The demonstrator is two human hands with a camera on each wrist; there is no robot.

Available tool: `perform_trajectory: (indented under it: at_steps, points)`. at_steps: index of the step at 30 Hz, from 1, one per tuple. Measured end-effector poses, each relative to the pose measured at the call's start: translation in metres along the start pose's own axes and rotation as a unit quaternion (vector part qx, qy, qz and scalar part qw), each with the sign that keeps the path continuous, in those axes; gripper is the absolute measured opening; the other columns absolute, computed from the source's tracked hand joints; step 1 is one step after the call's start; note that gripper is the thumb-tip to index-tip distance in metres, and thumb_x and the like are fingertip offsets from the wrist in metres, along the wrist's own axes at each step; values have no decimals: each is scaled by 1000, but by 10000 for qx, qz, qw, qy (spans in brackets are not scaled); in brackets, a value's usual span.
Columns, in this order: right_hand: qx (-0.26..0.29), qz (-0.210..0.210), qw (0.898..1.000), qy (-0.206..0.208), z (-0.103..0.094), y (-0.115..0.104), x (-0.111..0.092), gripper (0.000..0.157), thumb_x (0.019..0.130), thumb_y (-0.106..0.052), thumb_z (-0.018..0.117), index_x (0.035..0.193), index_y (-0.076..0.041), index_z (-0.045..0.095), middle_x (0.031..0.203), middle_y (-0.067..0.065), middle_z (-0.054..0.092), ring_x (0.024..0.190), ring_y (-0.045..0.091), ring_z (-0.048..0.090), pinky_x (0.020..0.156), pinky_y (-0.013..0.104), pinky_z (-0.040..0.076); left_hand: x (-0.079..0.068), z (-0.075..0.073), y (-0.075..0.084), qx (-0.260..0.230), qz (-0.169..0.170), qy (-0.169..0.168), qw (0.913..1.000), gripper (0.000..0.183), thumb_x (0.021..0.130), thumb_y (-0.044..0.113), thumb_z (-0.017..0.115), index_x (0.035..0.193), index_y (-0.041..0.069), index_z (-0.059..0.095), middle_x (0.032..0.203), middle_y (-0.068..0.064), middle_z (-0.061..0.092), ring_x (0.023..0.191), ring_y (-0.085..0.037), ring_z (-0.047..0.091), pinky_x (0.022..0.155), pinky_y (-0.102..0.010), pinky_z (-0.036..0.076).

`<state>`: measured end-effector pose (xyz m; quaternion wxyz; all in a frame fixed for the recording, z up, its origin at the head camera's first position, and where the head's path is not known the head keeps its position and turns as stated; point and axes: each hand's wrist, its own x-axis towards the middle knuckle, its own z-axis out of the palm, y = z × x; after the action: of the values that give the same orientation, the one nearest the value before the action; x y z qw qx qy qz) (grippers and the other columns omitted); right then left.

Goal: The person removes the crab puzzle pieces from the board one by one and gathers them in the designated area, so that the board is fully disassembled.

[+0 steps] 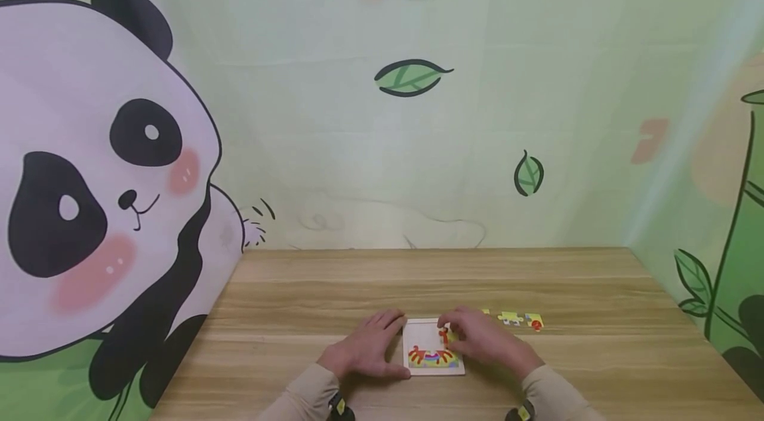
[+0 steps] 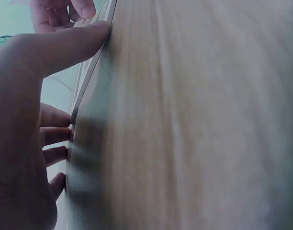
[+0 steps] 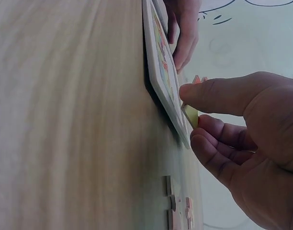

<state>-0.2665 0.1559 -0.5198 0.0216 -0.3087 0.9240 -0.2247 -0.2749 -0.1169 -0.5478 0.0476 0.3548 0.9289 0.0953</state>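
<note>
A small square puzzle tray (image 1: 420, 330) with a pale rim lies on the table, its lower part filled with a picture of a red crab (image 1: 431, 358). My left hand (image 1: 373, 345) is at the tray's left side, thumb at the near left corner and fingers extended along the edge. In the left wrist view, the thumb (image 2: 84, 43) rests at the tray's rim. My right hand (image 1: 486, 340) pinches a red and yellow-green puzzle piece (image 3: 191, 115) between thumb and fingers, close over the tray's right side. Its fingers partly hide the piece.
Several loose puzzle pieces (image 1: 510, 319) lie on the wooden table (image 1: 334, 278) beyond the right hand, one with a red round shape (image 1: 535, 322). Behind the table hangs a pale green backdrop (image 1: 322, 142) with a panda and leaves.
</note>
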Motion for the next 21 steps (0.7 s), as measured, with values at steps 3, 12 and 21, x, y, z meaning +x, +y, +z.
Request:
perform_trajectory:
  at_steps: [3, 12, 21]
  points:
    - [72, 113, 9999, 25, -2, -1, 0, 36, 82, -21, 77, 116, -12, 66, 96, -3, 61, 87, 14, 57, 73, 28, 51, -1, -2, 0, -14, 28, 3, 10000, 102, 77, 75, 59, 150, 8, 34, 154, -9, 35, 141, -27, 34, 117, -46, 30]
    - [334, 214, 9990, 182, -4, 3, 2, 28, 80, -17, 79, 102, -11, 65, 89, -5, 60, 82, 10, 54, 70, 25, 50, 0, 0, -1, -98, 1, -26, 9999, 103, 77, 76, 58, 151, 9, 32, 155, -10, 32, 142, -27, 32, 118, -47, 29]
    - [256, 306, 9989, 246, -10, 3, -2, 28, 78, -16, 80, 102, -12, 67, 88, -5, 60, 81, 9, 54, 69, 25, 50, 0, -1, 0, -56, -11, -44, 10000, 104, 77, 76, 58, 151, 8, 32, 155, -9, 33, 143, -27, 31, 118, -47, 28]
